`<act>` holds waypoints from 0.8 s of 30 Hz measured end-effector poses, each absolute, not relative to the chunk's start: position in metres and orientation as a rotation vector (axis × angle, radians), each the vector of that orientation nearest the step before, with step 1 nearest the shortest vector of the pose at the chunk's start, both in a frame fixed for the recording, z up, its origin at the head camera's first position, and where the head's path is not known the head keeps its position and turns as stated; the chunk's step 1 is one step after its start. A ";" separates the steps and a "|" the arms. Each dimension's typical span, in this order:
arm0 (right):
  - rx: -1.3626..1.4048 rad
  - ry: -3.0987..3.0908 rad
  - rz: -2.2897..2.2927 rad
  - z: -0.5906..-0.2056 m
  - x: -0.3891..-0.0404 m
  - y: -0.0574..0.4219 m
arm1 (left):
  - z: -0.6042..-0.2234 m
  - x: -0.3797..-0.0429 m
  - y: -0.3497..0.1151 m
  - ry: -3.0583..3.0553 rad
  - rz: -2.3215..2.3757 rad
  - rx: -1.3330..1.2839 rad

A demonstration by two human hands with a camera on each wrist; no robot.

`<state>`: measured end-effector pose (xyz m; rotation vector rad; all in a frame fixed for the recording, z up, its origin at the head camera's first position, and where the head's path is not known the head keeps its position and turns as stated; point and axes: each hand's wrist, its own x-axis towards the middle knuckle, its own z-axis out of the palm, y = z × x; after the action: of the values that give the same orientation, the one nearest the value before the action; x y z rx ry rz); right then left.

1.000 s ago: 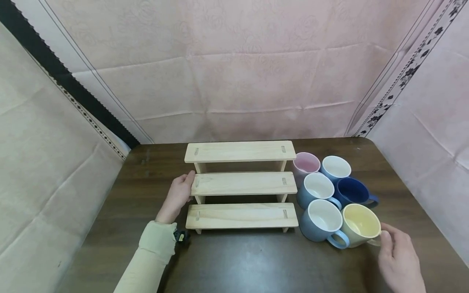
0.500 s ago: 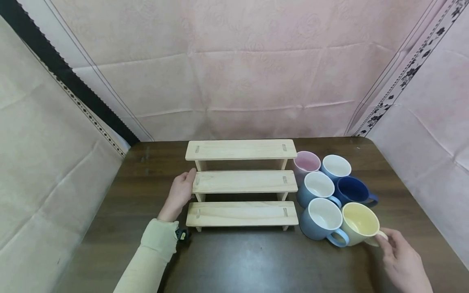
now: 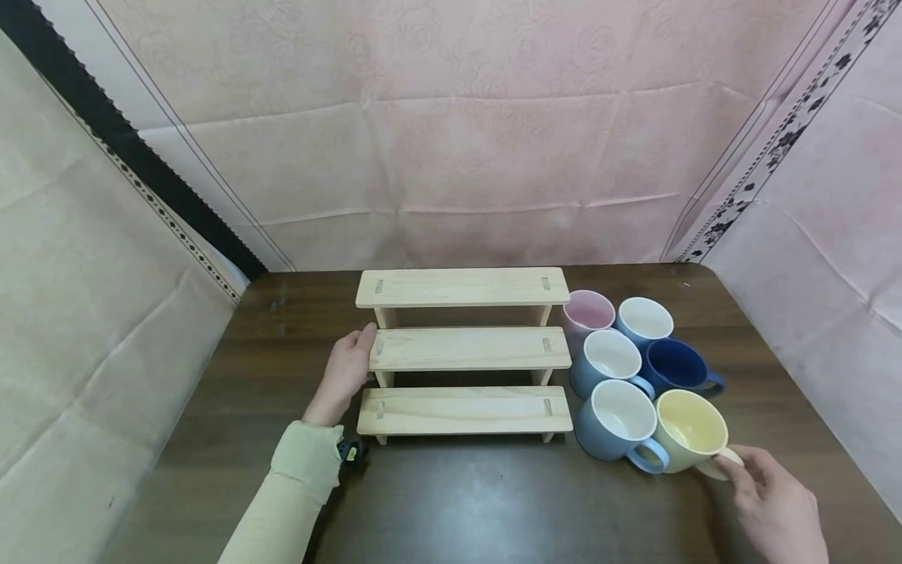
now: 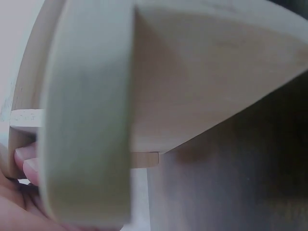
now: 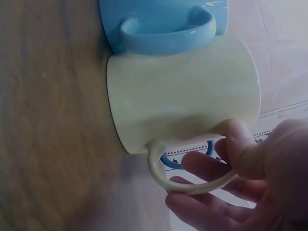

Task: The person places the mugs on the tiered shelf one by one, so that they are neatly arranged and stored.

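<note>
A pale wooden three-tier shelf stand [image 3: 470, 348] stands on the dark table in the head view. My left hand [image 3: 343, 376] grips the left end of its middle tier, thumb near the top edge. Close up in the left wrist view, its fingertips [image 4: 30, 163] show beside a wooden edge, which hides part of the hand. On the right stands a yellow mug [image 3: 692, 427]. My right hand [image 3: 775, 501] holds this mug's handle [image 5: 192, 185] between thumb and curled fingers, clearly seen in the right wrist view. The mug still stands upright on the table.
Close beside the yellow mug are a blue mug [image 3: 607, 439], another blue mug [image 3: 588, 380], a dark blue mug [image 3: 676, 364], a light blue mug [image 3: 644, 321] and a pink mug [image 3: 589, 312]. Pale cloth walls [image 3: 479, 157] enclose the table [image 3: 493, 501].
My right hand has shifted slightly right and closed its fingers on the yellow mug's handle. My left hand stays on the shelf stand. The mugs have hardly moved.
</note>
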<state>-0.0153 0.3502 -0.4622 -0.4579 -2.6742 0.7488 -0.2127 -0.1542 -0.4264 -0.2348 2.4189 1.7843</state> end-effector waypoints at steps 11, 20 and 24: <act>-0.547 -2.571 0.748 -0.462 -0.015 0.341 | -0.425 -0.211 -0.155 2.479 1.752 -0.202; -0.639 -2.584 0.692 -0.454 -0.011 0.343 | -0.427 -0.213 -0.156 2.484 1.755 -0.202; -0.691 -2.573 0.694 -0.446 -0.009 0.345 | -0.427 -0.213 -0.156 2.475 1.761 -0.202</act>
<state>-0.0089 0.3454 -0.4463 -0.6907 -2.5728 0.6936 -0.2128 -0.1561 -0.4268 -0.2024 2.4746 1.7612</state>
